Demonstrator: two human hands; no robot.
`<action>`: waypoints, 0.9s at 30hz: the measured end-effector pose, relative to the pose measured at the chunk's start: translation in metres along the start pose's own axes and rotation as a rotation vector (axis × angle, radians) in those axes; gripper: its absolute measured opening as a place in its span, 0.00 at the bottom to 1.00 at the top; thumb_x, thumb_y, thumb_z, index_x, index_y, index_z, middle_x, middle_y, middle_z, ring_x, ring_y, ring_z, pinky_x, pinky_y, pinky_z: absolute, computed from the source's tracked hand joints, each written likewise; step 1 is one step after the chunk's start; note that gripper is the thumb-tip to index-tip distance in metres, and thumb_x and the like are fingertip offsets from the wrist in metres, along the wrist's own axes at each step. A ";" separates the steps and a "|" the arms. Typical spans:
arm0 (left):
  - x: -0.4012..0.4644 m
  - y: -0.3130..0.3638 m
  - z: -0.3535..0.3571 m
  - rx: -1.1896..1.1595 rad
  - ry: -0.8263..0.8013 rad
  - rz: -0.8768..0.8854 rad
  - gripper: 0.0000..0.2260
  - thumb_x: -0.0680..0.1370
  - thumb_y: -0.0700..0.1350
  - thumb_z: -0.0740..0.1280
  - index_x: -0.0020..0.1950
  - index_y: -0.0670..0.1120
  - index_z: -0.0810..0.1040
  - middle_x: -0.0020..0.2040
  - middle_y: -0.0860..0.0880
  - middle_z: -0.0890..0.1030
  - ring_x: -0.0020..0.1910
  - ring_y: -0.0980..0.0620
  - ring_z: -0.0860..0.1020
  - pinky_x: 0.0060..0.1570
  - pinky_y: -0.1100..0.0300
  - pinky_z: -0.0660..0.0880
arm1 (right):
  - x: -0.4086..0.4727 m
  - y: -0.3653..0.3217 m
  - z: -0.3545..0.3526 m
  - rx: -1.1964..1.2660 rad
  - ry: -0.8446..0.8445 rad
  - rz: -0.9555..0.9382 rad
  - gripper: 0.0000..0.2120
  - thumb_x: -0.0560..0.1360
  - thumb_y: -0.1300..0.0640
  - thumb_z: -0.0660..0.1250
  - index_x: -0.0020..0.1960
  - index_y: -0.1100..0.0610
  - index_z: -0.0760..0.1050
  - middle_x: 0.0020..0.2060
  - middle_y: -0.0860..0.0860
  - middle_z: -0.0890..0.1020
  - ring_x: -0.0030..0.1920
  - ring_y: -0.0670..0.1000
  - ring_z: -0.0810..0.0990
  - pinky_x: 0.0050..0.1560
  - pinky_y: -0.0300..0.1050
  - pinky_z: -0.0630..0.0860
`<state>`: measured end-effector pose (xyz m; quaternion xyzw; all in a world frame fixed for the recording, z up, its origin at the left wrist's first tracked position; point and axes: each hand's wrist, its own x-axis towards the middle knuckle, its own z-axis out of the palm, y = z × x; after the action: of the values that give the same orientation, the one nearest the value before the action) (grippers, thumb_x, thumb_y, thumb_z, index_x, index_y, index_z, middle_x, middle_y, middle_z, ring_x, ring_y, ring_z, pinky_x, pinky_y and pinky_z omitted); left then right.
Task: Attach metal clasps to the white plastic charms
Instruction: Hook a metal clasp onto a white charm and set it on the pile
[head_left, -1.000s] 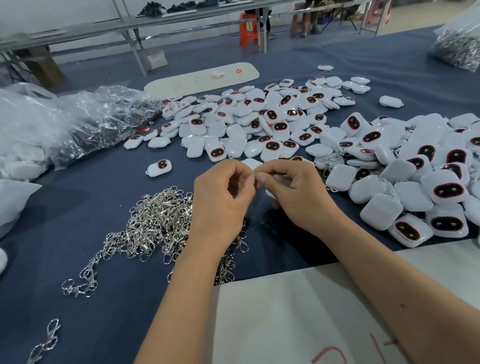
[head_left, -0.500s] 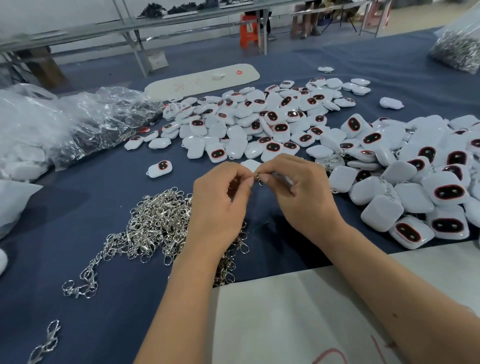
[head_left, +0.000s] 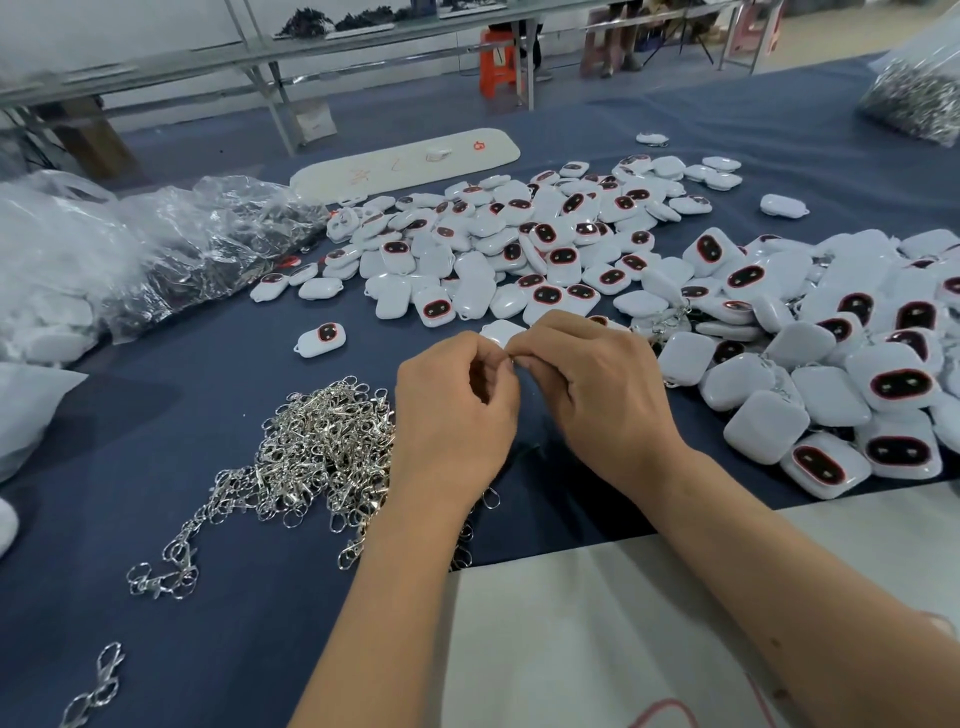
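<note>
A: Your left hand (head_left: 457, 410) and right hand (head_left: 602, 395) met fingertip to fingertip, pinching something tiny I couldn't make out.

B: And the charms?

A: The charm pile (head_left: 545, 249) lay at twelve o'clock, the clasp heap (head_left: 322, 447) at nine. You risked fumbling the ring onto the blue cloth (head_left: 208, 597); benches stood behind.

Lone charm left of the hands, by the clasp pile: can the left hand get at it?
Probably yes. The lone charm lies apart on bare cloth, nothing over it. But the left hand is pinching something small against the right hand, so must let go first.
</note>
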<state>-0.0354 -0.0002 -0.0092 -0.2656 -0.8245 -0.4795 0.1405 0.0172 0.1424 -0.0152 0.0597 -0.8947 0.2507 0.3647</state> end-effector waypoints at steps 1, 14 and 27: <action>0.000 0.001 0.000 -0.014 0.007 0.003 0.06 0.74 0.44 0.69 0.37 0.51 0.79 0.34 0.57 0.80 0.31 0.58 0.77 0.32 0.70 0.70 | 0.000 0.000 0.001 0.008 0.013 0.009 0.09 0.82 0.63 0.66 0.48 0.59 0.83 0.40 0.53 0.81 0.37 0.58 0.78 0.36 0.56 0.75; 0.002 -0.002 -0.006 -0.149 0.028 0.129 0.07 0.75 0.39 0.72 0.43 0.52 0.82 0.38 0.57 0.83 0.39 0.51 0.82 0.38 0.64 0.78 | 0.000 0.005 -0.002 0.719 -0.087 0.432 0.09 0.81 0.64 0.69 0.48 0.54 0.86 0.30 0.51 0.78 0.30 0.51 0.70 0.32 0.47 0.72; 0.002 -0.005 -0.009 -0.030 -0.044 0.174 0.06 0.76 0.39 0.72 0.43 0.50 0.82 0.40 0.58 0.81 0.41 0.57 0.81 0.41 0.64 0.77 | -0.001 0.005 0.000 0.480 -0.006 0.260 0.06 0.77 0.70 0.72 0.47 0.63 0.86 0.41 0.54 0.85 0.46 0.54 0.83 0.53 0.55 0.79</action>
<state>-0.0402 -0.0097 -0.0076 -0.3488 -0.7938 -0.4719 0.1597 0.0161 0.1468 -0.0179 0.0300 -0.8110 0.5002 0.3021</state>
